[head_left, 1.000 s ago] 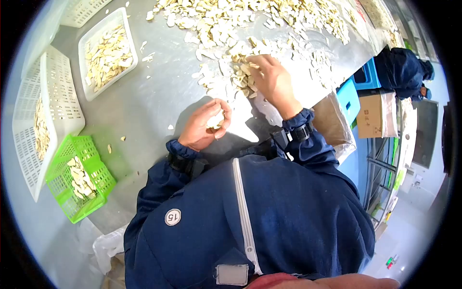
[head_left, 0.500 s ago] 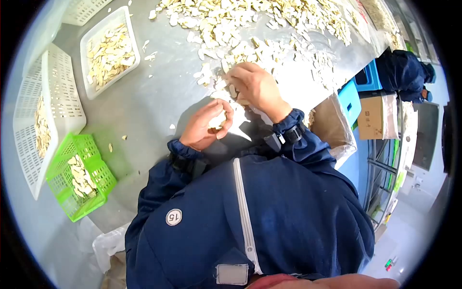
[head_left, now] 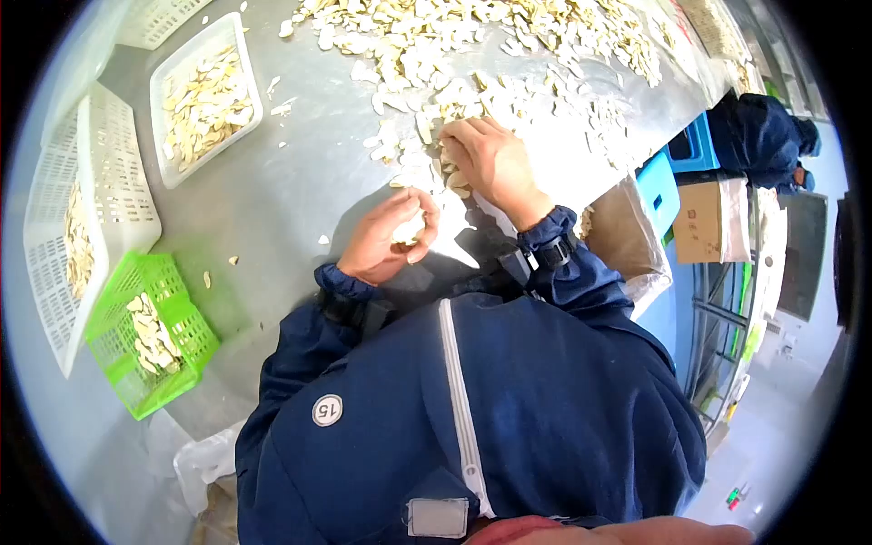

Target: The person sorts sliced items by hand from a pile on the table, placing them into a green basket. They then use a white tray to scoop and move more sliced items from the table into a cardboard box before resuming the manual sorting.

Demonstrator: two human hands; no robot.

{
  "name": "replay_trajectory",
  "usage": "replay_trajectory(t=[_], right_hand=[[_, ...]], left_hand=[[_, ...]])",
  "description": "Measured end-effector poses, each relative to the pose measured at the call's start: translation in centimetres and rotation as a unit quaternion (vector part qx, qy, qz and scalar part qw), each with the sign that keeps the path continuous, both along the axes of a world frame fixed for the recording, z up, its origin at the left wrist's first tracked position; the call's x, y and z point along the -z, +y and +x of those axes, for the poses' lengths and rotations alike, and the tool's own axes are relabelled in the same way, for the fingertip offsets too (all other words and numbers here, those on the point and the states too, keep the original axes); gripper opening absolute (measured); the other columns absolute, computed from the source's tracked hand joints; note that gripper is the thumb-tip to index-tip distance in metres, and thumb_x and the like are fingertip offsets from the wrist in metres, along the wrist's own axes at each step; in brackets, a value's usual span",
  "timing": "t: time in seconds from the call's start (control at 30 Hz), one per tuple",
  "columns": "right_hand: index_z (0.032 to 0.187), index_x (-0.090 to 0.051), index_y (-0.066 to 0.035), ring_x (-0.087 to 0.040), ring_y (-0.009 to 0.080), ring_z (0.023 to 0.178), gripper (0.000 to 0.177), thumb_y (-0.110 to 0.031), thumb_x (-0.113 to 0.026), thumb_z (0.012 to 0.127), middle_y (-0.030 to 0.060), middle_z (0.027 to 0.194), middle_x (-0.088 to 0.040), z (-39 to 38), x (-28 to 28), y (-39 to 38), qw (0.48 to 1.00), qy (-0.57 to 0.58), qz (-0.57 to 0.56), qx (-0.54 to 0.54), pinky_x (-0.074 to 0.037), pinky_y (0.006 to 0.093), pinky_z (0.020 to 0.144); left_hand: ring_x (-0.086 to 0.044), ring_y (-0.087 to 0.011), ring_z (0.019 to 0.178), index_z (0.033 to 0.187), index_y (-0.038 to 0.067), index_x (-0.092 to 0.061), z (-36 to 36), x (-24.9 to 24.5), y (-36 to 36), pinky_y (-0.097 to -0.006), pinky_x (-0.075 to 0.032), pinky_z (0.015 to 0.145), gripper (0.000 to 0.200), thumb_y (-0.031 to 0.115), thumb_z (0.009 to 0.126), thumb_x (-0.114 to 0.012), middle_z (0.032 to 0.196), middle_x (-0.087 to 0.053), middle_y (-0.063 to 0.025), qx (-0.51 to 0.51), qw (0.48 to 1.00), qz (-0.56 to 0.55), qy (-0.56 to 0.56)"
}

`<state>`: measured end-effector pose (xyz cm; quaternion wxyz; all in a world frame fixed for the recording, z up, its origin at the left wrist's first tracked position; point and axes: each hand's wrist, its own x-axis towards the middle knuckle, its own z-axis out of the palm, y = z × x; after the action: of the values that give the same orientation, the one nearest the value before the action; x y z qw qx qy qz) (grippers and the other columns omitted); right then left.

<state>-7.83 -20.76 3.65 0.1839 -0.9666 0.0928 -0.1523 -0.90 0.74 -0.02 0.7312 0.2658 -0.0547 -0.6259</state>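
Pale dried slices (head_left: 409, 54) lie in a wide heap over the far part of the metal table (head_left: 291, 182), thinning out toward my hands. My left hand (head_left: 386, 238) is curled near the table's front edge, its fingers wrapped round some pale slices. Just right of it, my right hand (head_left: 490, 163) reaches down to the near end of the heap with its fingers bent together. Its fingertips touch the slices, and what they pinch, if anything, is hidden.
At left are a white tray (head_left: 159, 118) of slices, a white perforated basket (head_left: 132, 173) and a green basket (head_left: 191, 318), both holding slices. A lined box (head_left: 627, 236), blue stools (head_left: 661, 193), a carton (head_left: 699, 222) and a person in dark clothes (head_left: 758, 136) are at right.
My right hand has shifted slightly right, and its fingers have drawn closer together over the slices. My left hand is almost where it was.
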Motion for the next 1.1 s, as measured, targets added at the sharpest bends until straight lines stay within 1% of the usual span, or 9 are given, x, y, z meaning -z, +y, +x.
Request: replay_trajectory(t=[0.07, 0.2, 0.3, 0.43, 0.53, 0.73, 0.93, 1.03, 1.1], right_hand=[[0.103, -0.074, -0.012, -0.068, 0.0307, 0.093, 0.013, -0.017, -0.071, 0.092, 0.0076, 0.097, -0.072, -0.3, -0.6, -0.1, 1.0, 0.011, 0.017, 0.011, -0.056, 0.0418, 0.081], [0.103, -0.075, -0.012, -0.067, 0.028, 0.092, 0.016, -0.022, -0.073, 0.092, 0.005, 0.097, -0.07, 0.5, -0.4, 1.5, 0.997, 0.006, -0.009, -0.082, -0.056, 0.0402, 0.08], [0.103, -0.075, -0.013, -0.067, 0.0271, 0.093, 0.017, -0.025, -0.073, 0.092, 0.005, 0.096, -0.07, 1.2, 0.0, 2.4, 0.997, 0.024, -0.013, -0.078, -0.056, 0.0398, 0.081], [0.101, -0.075, -0.014, -0.071, 0.0285, 0.088, 0.017, -0.028, -0.07, 0.095, 0.0061, 0.092, -0.071, 1.5, -0.5, 2.5, 0.996, 0.063, 0.011, -0.057, -0.057, 0.042, 0.075], [0.103, -0.076, -0.014, -0.072, 0.0294, 0.082, 0.017, -0.025, -0.069, 0.093, 0.0072, 0.086, -0.071, 1.6, -0.3, 1.8, 0.996, 0.045, -0.005, -0.078, -0.058, 0.0414, 0.071], [0.1, -0.073, -0.012, -0.073, 0.0293, 0.08, 0.015, -0.022, -0.068, 0.092, 0.0078, 0.083, -0.072, 2.5, -1.1, 1.5, 0.976, 0.142, -0.109, -0.126, -0.058, 0.0411, 0.068], [0.099, -0.072, -0.01, -0.074, 0.0286, 0.081, 0.015, -0.022, -0.069, 0.089, 0.009, 0.089, -0.073, 3.5, -0.6, 2.7, 0.977, 0.111, -0.16, -0.087, -0.058, 0.0413, 0.068], [0.102, -0.073, -0.01, -0.075, 0.0294, 0.083, 0.016, -0.022, -0.068, 0.091, 0.0099, 0.094, -0.073, 3.5, -0.4, 2.6, 0.983, 0.071, -0.147, -0.08, -0.059, 0.0426, 0.069], [0.106, -0.074, -0.009, -0.074, 0.0307, 0.083, 0.019, -0.021, -0.068, 0.093, 0.0108, 0.096, -0.074, 3.0, -0.2, 2.3, 0.996, 0.056, -0.061, -0.037, -0.059, 0.0423, 0.071]], left_hand=[[-0.055, -0.0145, 0.073, 0.113, 0.002, -0.056, 0.0, 0.1, 0.0, -0.0244, -0.043, 0.052, 0.025, 0.024, 0.113, -0.046, 0.101, -0.059, -0.0116, 0.006, 1.0, -0.008, 0.003], [-0.055, -0.0146, 0.073, 0.113, 0.002, -0.056, -0.1, 0.0, -0.1, -0.0243, -0.043, 0.053, 0.025, 0.025, 0.113, -0.045, 0.101, -0.059, -0.0114, 0.002, 1.0, -0.002, 0.008], [-0.056, -0.0143, 0.074, 0.113, 0.003, -0.057, -0.1, -0.3, 0.1, -0.0243, -0.043, 0.053, 0.025, 0.025, 0.113, -0.045, 0.101, -0.059, -0.0112, -0.003, 1.0, 0.007, 0.005], [-0.057, -0.0142, 0.075, 0.113, 0.003, -0.057, -0.1, 0.0, 0.2, -0.0244, -0.043, 0.053, 0.025, 0.025, 0.113, -0.045, 0.101, -0.06, -0.0109, -0.005, 1.0, 0.007, -0.003], [-0.057, -0.0138, 0.074, 0.113, 0.003, -0.057, 0.0, 0.1, -0.1, -0.0245, -0.043, 0.053, 0.025, 0.025, 0.113, -0.045, 0.1, -0.061, -0.0107, -0.001, 1.0, -0.008, -0.007], [-0.057, -0.013, 0.072, 0.113, 0.003, -0.058, -0.1, 0.0, 0.1, -0.0243, -0.044, 0.053, 0.023, 0.024, 0.112, -0.047, 0.099, -0.061, -0.0104, -0.005, 1.0, 0.005, 0.004], [-0.057, -0.0125, 0.072, 0.114, 0.004, -0.058, -0.2, 0.1, 0.2, -0.0242, -0.044, 0.053, 0.024, 0.025, 0.112, -0.047, 0.099, -0.061, -0.0096, -0.006, 1.0, 0.017, 0.01], [-0.057, -0.0125, 0.073, 0.114, 0.004, -0.058, -0.2, 0.1, 0.1, -0.024, -0.044, 0.053, 0.024, 0.026, 0.113, -0.047, 0.099, -0.061, -0.0095, -0.011, 1.0, 0.009, 0.004], [-0.057, -0.0134, 0.076, 0.114, 0.004, -0.059, -0.1, 0.1, 0.2, -0.0244, -0.045, 0.056, 0.026, 0.026, 0.113, -0.046, 0.1, -0.061, -0.0091, -0.01, 1.0, -0.001, 0.003]])
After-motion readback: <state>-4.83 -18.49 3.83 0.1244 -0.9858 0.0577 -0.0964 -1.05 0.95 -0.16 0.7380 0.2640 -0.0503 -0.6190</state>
